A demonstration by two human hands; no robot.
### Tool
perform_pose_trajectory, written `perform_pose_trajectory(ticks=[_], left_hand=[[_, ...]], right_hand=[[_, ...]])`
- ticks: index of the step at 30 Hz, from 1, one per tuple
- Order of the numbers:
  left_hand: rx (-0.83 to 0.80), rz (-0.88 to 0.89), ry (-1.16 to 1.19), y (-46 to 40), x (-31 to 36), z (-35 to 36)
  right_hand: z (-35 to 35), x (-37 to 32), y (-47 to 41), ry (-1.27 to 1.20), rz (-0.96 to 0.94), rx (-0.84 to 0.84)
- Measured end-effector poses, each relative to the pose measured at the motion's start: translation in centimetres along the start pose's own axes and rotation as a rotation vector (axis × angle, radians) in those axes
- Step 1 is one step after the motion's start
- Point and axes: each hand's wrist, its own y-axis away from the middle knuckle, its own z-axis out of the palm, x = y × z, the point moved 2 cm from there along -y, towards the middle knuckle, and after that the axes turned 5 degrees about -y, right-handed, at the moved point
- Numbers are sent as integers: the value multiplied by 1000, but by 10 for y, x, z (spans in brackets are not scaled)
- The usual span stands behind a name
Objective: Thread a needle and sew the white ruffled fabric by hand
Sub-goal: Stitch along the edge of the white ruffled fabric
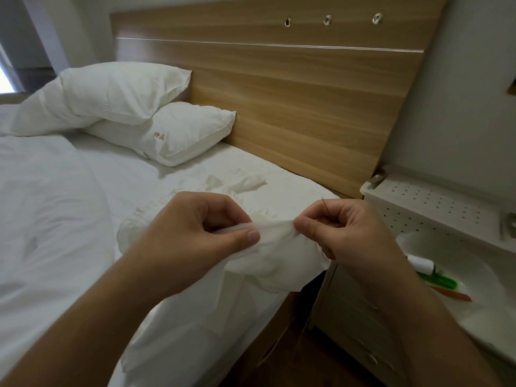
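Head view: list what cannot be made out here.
- Needle: only its tip shows; the right hand covers the rest.
- Thread: too thin to see.
- Stitches on the white ruffled fabric: hidden behind the left hand and folds.
- Bowl contents: partly cut off by the right forearm.

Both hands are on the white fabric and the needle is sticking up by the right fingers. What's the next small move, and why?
Probably draw the needle up and away with the right hand, since its dark tip pokes above those pinching fingers. The left hand pinches the white ruffled fabric, stretched between both hands, so a pull should meet resistance. No thread is clearly visible.
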Motion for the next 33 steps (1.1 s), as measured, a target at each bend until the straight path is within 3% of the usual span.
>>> perform_pose_trajectory(ticks=[18,27,33], left_hand=[[-3,-75,12,-4,-7,-5],[-425,-218,-121,-1,-29,-6],[-396,-88,16,-1,-17,25]], right_hand=[[-1,3,-1,-8,3,23],[5,-6,5,44,-14,-230],[9,-8,6,100,-85,-317]])
